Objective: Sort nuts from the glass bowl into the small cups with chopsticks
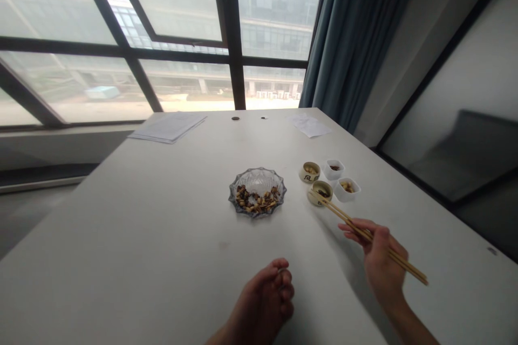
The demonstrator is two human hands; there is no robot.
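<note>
My right hand (382, 259) is closed around a pair of wooden chopsticks (336, 211), slanting up to the left. Their tips are at the rim of a small ceramic cup (313, 199) with dark bits inside; whether they pinch a piece is too small to tell. Behind it stands a second ceramic cup (306, 174) with pale pieces and a dark character on its side. My left hand (263, 302) rests near the table's front, fingers curled in, with nothing seen in it. Ahead of it, a scalloped glass dish (259, 179) holds mixed dark and pale dried pieces along its near side.
Two clear plastic cups, one with dark bits (331, 174) and one with pale pieces (343, 194), stand right of the ceramic cups. Papers (168, 126) lie at the white table's (162, 215) far left, a crumpled sheet (311, 125) at the far right. Windows and a blue curtain (348, 27) are beyond.
</note>
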